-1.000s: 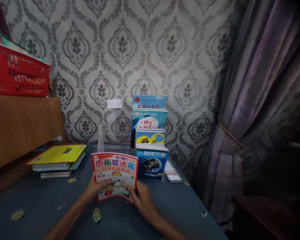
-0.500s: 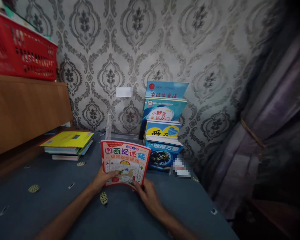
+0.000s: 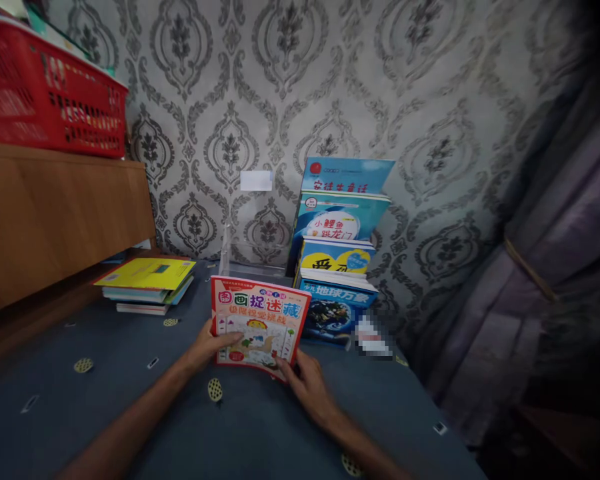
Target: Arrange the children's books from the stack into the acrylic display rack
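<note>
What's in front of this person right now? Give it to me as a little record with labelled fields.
Left hand: grips the left side of a red-bordered book
Right hand: grips its lower right side
Held book: front cover facing the camera, slightly bowed
Behind, to the right: upright books in tiers, a globe-cover book frontmost
Behind the held book: clear plastic holder
Left: book pile, yellow cover on top
Upper left: red basket on wooden furniture
Far right: tied curtain
</note>
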Demonstrator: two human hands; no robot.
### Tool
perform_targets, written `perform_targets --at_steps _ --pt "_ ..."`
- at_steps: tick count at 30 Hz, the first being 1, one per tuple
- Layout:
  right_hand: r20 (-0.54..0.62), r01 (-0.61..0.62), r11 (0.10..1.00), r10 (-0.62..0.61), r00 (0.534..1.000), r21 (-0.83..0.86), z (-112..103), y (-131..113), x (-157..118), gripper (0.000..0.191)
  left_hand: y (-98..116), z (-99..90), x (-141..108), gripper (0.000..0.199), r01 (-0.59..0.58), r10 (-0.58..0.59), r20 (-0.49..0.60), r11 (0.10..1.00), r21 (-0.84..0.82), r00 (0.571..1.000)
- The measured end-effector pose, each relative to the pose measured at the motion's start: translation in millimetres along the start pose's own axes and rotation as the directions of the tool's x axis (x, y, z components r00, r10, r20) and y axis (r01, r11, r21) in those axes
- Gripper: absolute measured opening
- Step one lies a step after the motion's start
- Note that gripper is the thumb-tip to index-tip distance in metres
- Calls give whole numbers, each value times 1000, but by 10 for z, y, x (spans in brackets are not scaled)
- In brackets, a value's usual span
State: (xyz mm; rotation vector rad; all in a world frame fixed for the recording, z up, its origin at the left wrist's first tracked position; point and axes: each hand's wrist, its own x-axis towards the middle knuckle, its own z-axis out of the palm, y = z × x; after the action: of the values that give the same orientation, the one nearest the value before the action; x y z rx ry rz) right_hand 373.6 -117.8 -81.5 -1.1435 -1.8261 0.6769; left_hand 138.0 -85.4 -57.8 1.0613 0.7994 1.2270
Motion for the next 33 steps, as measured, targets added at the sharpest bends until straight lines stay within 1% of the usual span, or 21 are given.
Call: perform_targets --at_steps 2,4,6,7,8,10,12,13,14,16,18,20,22,24,26,28,29,31,33 --pt "-24 25 999 -25 999 -20 -118 -157 53 50 152 -23 31 50 -51 52 -19 998 32 998" --pt "-33 78 995 -81 996 -60 -274 -352 152 44 393 -41 50 43 -137 138 3 984 117 990" --pt "22 189 973 -188 982 -135 -455 -540 288 41 704 -51 48 36 -158 129 119 948 278 984" --pt "68 231 955 -222 973 -186 -548 -620 363 38 870 -54 42 32 -153 96 174 922 356 980" --pt "143 266 937 -238 961 -227 -640 -688 437 36 1031 -56 34 29 -146 47 230 890 433 972" --pt "270 290 919 -218 938 -268 -805 -797 573 32 1310 -55 23 23 -128 -61 306 819 559 950" --pt "403 314 909 -187 896 -275 -930 -889 684 33 1504 -51 24 20 -131 -155 349 730 671 924" --pt "445 323 905 -178 878 -275 -972 -933 730 34 1568 -47 30 20 -136 -188 357 688 712 915" --pt "468 330 902 -173 867 -278 -1000 -976 772 34 1614 -43 40 21 -144 -208 360 655 742 910" --pt "446 331 895 -176 878 -299 -1013 -1050 843 34 1666 -36 62 25 -159 -211 356 616 772 910" --pt "390 329 884 -188 901 -332 -978 -1095 901 35 1681 -34 83 25 -185 -165 349 605 774 922" --pt "355 338 861 -202 913 -380 -911 -1107 941 36 1673 -39 103 25 -215 -106 339 591 777 935" --pt "346 352 822 -204 916 -447 -837 -1106 963 31 1651 -48 122 27 -248 -46 324 543 802 945" --pt "340 344 787 -182 923 -512 -782 -1120 967 29 1632 -51 135 30 -299 39 317 456 838 948" --pt "323 315 781 -153 934 -539 -760 -1170 958 31 1634 -34 127 34 -340 152 307 323 883 940" --pt "279 275 797 -139 950 -538 -765 -1251 943 34 1662 13 85 39 -335 257 286 172 926 923" --pt "244 258 807 -146 959 -532 -771 -1297 935 34 1682 48 51 41 -318 300 273 112 941 914" --pt "153 236 826 -182 971 -512 -781 -1385 923 31 1723 130 -32 42 -292 387 252 46 955 887" --pt "43 229 847 -238 970 -479 -779 -1461 921 28 1758 216 -115 41 -271 486 228 19 962 844"
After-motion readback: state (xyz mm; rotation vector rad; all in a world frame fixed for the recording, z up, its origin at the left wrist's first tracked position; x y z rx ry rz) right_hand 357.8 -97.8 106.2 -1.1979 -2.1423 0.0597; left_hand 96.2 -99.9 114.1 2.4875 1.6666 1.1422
